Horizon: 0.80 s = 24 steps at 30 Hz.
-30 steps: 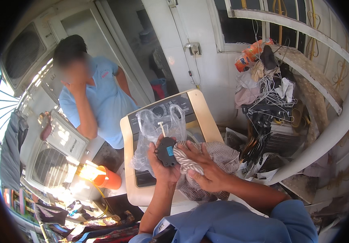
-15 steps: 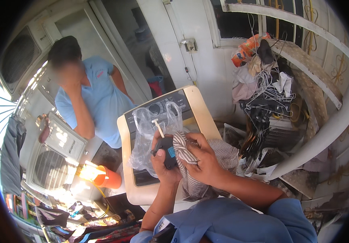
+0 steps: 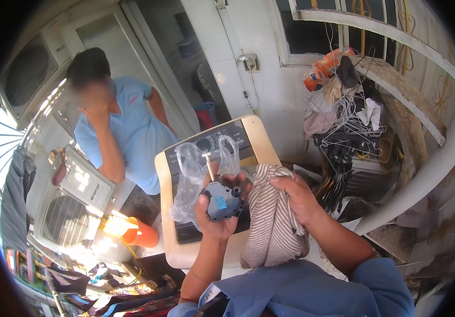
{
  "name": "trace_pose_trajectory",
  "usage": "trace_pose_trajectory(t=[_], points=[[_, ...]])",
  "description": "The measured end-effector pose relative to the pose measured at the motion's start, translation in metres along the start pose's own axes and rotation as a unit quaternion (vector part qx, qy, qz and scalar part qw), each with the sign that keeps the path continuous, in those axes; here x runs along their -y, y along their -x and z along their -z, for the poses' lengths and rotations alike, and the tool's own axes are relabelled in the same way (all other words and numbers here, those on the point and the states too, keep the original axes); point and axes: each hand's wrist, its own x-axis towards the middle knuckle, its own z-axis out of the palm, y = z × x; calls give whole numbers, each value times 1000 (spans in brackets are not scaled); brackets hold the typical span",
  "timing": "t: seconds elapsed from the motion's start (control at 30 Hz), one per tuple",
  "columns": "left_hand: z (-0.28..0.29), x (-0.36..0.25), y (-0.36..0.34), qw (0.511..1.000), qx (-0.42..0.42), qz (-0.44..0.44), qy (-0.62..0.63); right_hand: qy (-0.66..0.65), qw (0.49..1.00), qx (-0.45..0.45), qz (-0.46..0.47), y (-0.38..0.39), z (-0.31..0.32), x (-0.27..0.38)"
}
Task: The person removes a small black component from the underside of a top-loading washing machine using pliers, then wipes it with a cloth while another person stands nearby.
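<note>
My left hand [image 3: 218, 227] holds a dark grey drain motor [image 3: 225, 205], palm up and fingers wrapped round its edges. A blue label faces up on it, and a pale T-ended pull rod [image 3: 209, 165] sticks out at the far side. My right hand [image 3: 302, 203] pinches a brown-and-white striped cloth [image 3: 269, 227], which hangs down in folds just right of the motor, apart from it. Below both hands stands a cream top-loading washing machine [image 3: 172, 248]. A clear plastic bag [image 3: 185, 198] lies on its lid, partly behind my left hand.
A person in a blue shirt [image 3: 132, 127] stands far left, hand at the head. An orange bucket [image 3: 141, 232] and an outdoor air-conditioner unit [image 3: 69, 221] are at left. To the right are piled hangers [image 3: 351, 124], a curved white pipe [image 3: 423, 179] and clothes.
My right hand has drawn the striped cloth off the motor, moving right, and the cloth now hangs more open. The motor's labelled face is turned up and more fully visible.
</note>
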Motion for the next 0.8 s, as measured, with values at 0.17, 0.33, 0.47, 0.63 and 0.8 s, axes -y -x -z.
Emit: trace_pose_trajectory(t=[0.17, 0.33, 0.47, 0.63, 0.8], points=[[-9, -3, 1, 989, -63, 111, 75, 535, 753, 65, 377, -3, 6, -3], [-2, 0, 7, 990, -89, 103, 27, 674, 628, 189, 340, -1, 13, 4], [14, 5, 13, 991, -61, 114, -36, 742, 564, 220, 288, 1, -2, 21], [36, -6, 14, 975, 6, 136, 174, 389, 901, 16, 191, -4, 4, 24], [33, 3, 17, 985, -20, 135, 105, 486, 812, 62, 319, -8, -10, -3]])
